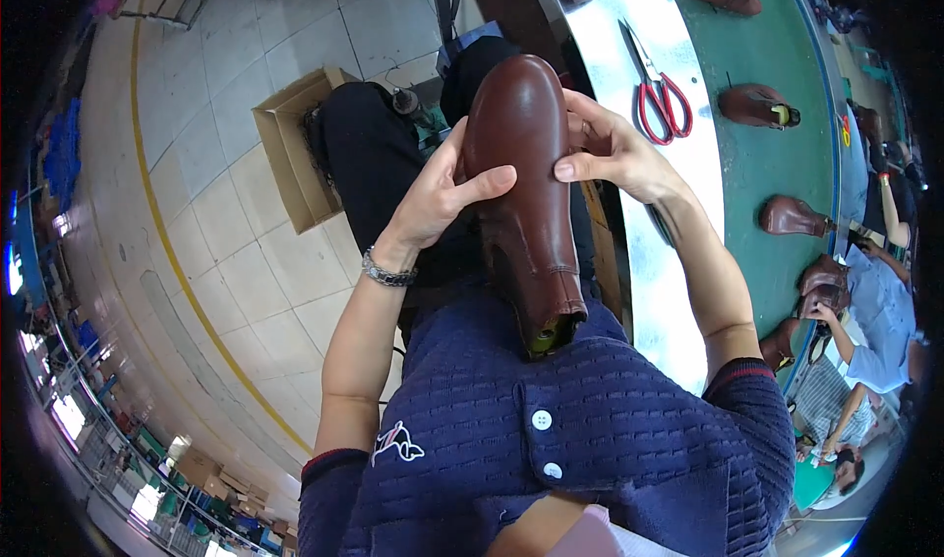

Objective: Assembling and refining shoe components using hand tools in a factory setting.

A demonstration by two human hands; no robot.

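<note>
A brown leather boot upper [521, 134] lies lengthwise before me, its rounded toe pointing away and its shaft opening toward my body. A yellow-green form shows inside that opening. My left hand [442, 185] grips the boot's left side, thumb laid over the leather and fingers going out of sight beneath. From the other side my right hand [619, 154] holds it too, its thumb pressed on the right edge near the instep. A metal-banded watch circles my left wrist. Red-handled scissors [661, 105] rest on the pale worktop, right of my right hand.
The pale worktop [678, 252] curves along my right. Beyond it, a green conveyor belt [723, 56] carries several brown boots, one being this boot [757, 106]. An open cardboard box [285, 154] stands on the tiled floor at left. Other people work at the far right.
</note>
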